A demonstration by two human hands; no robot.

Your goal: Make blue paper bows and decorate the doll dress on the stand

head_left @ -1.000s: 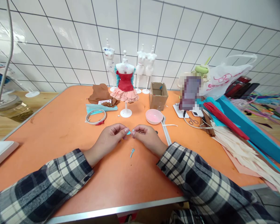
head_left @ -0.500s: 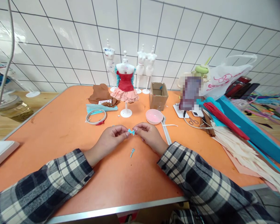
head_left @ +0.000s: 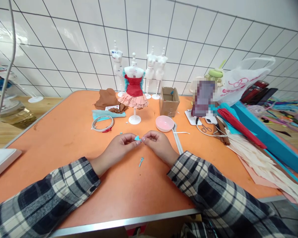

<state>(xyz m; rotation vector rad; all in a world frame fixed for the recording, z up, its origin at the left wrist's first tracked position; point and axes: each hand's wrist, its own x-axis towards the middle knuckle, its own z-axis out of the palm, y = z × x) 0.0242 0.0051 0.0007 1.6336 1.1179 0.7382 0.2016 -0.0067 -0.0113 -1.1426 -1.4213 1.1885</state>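
Note:
My left hand (head_left: 120, 145) and my right hand (head_left: 157, 144) meet over the middle of the orange table (head_left: 64, 138). Both pinch a tiny turquoise bow (head_left: 137, 138) between their fingertips, a little above the tabletop. A small turquoise scrap (head_left: 140, 161) lies on the table just below the hands. Beyond them stands a white doll mannequin in a red top and pink ruffled skirt (head_left: 133, 92).
Behind are several bare white mannequins (head_left: 156, 69), brown fabric (head_left: 109, 99), a tape ring (head_left: 102, 123), a cardboard box (head_left: 169, 101), a pink bowl (head_left: 164, 123) and small scissors (head_left: 205, 128). Rolled blue, red and cream paper (head_left: 248, 135) covers the right side.
The bow has turned between my fingertips and now shows edge-on, after facing me half a second ago. My hands have stayed in the same place.

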